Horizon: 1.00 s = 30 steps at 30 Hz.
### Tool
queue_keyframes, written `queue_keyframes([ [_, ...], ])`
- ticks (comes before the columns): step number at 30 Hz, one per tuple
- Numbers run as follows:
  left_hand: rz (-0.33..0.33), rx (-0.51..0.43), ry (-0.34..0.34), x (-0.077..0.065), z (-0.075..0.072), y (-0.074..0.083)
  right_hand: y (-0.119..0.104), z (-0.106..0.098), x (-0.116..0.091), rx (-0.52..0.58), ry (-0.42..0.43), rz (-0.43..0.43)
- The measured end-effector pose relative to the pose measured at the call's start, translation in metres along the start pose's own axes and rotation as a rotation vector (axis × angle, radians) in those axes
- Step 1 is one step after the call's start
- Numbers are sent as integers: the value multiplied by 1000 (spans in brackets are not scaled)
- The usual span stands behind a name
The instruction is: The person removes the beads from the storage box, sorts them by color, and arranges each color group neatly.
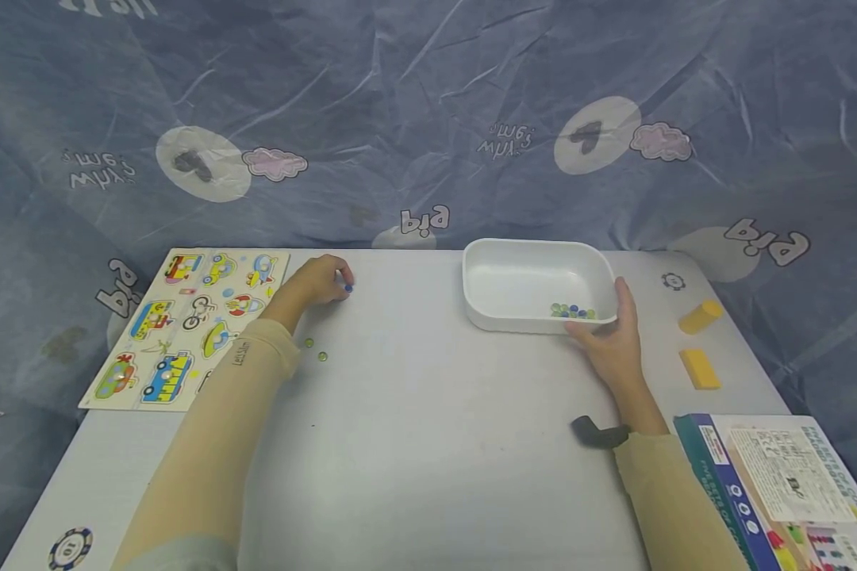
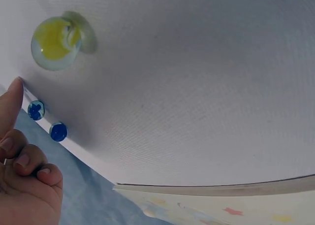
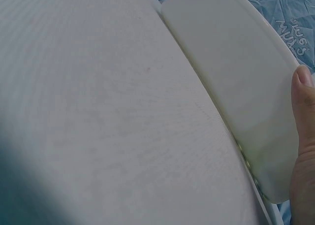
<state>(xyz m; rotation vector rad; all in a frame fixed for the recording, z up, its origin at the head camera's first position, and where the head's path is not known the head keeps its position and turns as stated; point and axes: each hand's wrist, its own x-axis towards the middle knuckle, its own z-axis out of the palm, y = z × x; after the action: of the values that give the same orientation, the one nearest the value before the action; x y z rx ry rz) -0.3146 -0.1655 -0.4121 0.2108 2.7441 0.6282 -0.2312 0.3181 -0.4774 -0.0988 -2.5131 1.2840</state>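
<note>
My left hand [image 1: 323, 279] is at the table's back left, its fingertips by a blue marble [image 1: 348, 287]. In the left wrist view, two blue marbles, one clear-blue [image 2: 36, 110] and one darker [image 2: 58, 132], lie just past the fingers, which bend loosely with the thumb reaching forward. Two yellow-green marbles [image 1: 322, 356] lie nearer me on the table; one yellow-swirled marble [image 2: 55, 43] shows large in that view. My right hand [image 1: 616, 341] holds the near right corner of a white tray [image 1: 503, 323], thumb on its front wall. Several green and blue marbles [image 1: 574, 311] gather inside that corner.
A vehicle picture board [image 1: 186, 317] lies at the left. Two yellow blocks, one rounded [image 1: 701, 316] and one rectangular [image 1: 700, 369], sit at the right, behind a printed box [image 1: 785, 476]. A patterned blue-grey cloth [image 1: 414, 119] hangs behind the white table [image 1: 436, 444].
</note>
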Motion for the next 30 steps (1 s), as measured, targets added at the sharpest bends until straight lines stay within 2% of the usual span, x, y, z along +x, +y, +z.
queue_keyframes([
  [5, 6, -5, 0, -1, -1, 1, -1, 1, -1, -25, -1, 18],
  [10, 3, -27, 13, -7, -10, 4, -1, 1, 0, -27, -1, 25],
  [14, 11, -92, 54, -10, -20, 8, -1, 0, 0, -15, -1, 24],
  [16, 38, -135, 99, -13, -24, 16, -1, 0, -1, -8, -1, 19],
  [19, 114, -191, 164, -20, -28, 37, -1, -1, 0, -8, 3, 17],
  [23, 239, -238, 196, -31, -24, 81, -1, -1, -1, -6, 6, 19],
  [27, 369, -238, 182, -40, -11, 129, -2, 0, 0, 0, 3, 15],
  [30, 455, -235, 172, -39, 4, 162, 0, -1, 0, 4, 3, 14],
])
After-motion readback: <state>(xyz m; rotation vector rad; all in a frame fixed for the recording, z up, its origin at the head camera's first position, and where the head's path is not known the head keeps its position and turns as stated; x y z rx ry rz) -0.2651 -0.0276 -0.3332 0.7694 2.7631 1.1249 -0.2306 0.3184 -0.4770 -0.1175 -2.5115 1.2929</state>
